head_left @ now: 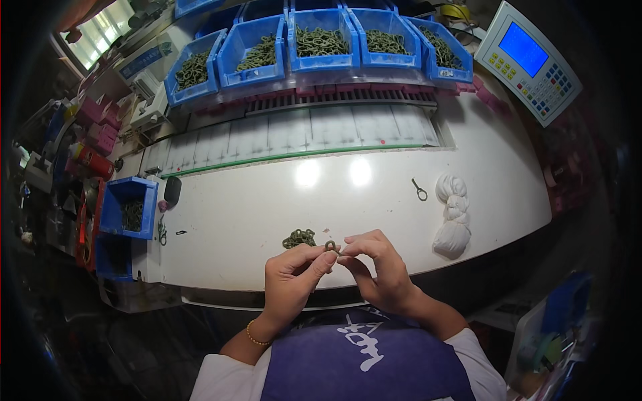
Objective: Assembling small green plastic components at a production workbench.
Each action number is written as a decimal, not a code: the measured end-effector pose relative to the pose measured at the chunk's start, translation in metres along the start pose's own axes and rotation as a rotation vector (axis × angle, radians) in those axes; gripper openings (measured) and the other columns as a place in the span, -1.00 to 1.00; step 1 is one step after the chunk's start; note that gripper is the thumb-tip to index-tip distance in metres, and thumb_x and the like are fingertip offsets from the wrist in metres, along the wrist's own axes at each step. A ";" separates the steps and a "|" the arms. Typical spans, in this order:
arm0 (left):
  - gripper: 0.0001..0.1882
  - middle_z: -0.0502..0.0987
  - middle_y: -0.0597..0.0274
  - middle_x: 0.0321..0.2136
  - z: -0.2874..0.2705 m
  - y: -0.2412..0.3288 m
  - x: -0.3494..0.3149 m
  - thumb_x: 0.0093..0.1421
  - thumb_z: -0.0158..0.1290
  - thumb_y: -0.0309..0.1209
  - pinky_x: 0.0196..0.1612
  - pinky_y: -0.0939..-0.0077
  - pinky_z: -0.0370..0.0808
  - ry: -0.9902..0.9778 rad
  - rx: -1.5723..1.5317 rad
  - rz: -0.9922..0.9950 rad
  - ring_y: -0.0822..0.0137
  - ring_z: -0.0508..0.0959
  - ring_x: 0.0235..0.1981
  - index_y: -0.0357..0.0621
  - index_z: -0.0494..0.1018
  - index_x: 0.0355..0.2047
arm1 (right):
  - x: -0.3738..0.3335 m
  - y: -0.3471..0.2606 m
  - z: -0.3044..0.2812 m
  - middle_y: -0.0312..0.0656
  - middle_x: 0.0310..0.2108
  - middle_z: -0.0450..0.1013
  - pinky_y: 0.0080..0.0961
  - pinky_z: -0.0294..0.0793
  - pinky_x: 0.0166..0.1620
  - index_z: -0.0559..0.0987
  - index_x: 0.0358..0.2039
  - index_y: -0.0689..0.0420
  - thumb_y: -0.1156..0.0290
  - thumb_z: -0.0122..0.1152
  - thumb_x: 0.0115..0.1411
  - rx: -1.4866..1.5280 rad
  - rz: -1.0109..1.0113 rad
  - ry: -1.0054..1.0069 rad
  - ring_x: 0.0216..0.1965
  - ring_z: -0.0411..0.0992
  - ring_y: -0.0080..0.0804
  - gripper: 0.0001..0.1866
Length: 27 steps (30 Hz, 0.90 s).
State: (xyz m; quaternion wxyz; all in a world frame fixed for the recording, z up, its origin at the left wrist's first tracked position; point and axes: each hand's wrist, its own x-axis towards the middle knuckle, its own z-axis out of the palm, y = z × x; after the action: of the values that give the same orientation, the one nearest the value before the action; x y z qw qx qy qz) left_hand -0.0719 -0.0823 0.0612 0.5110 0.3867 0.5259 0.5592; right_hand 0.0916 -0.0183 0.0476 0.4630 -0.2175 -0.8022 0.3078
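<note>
1. Head view, hands: the left hand (293, 277) and the right hand (376, 267) meet just above the near edge of the long white counter (267, 200). Between their fingertips sits a small dark green ring-shaped part (330, 246); the thumb and forefinger of each hand are closed in a tight pinch grip on it from either side.
2. Head view, just behind the hands: a small loose heap of dark green ring parts (299, 237) lies on the counter, just beside the left fingertips.
3. Head view, far edge: a row of blue plastic bins (321, 61) stands tilted toward the person, each holding a pile of the same dark green parts.
4. Head view, left end: a lower blue plastic bin (114, 207) sits beside the counter's end with a few dark green parts in it.
5. Head view, right side: a knotted white cloth bundle (453, 214) rests on the counter, and a small dark metal loop tool (419, 191) lies just left of it.
6. Head view, top right: a grey control panel with a blue screen (528, 60) stands angled above the counter.
</note>
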 end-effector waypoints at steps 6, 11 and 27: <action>-0.83 0.50 0.38 -0.53 -0.003 -0.001 0.005 0.23 0.17 -0.45 -0.54 0.74 0.22 0.005 -0.012 -0.019 0.68 0.33 -0.58 -0.30 0.61 -0.24 | 0.002 0.003 0.003 -0.07 -0.30 0.48 -0.34 0.53 -0.29 0.37 -0.16 0.24 0.75 0.30 -0.01 -0.009 -0.011 0.007 -0.28 0.47 -0.10 -0.58; -0.83 0.51 0.37 -0.52 -0.007 -0.003 0.008 0.22 0.18 -0.44 -0.53 0.74 0.23 0.013 0.007 -0.024 0.66 0.35 -0.57 -0.30 0.61 -0.24 | 0.004 0.003 0.003 -0.06 -0.30 0.47 -0.37 0.53 -0.25 0.38 -0.16 0.25 0.77 0.27 0.02 -0.058 -0.017 0.009 -0.27 0.49 -0.15 -0.61; -0.80 0.55 0.32 -0.51 -0.006 -0.007 0.011 0.21 0.20 -0.42 -0.60 0.76 0.20 0.002 -0.013 -0.053 0.67 0.34 -0.64 -0.29 0.61 -0.21 | -0.008 0.003 0.000 -0.14 -0.34 0.50 -0.52 0.46 -0.09 0.33 -0.08 0.24 0.59 0.11 0.26 0.456 0.443 0.036 -0.23 0.52 -0.46 -0.75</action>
State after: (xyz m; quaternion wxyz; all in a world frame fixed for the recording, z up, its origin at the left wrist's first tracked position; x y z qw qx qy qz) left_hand -0.0790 -0.0737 0.0524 0.5278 0.3687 0.5327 0.5493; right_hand 0.0955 -0.0212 0.0404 0.4356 -0.2828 -0.6372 0.5694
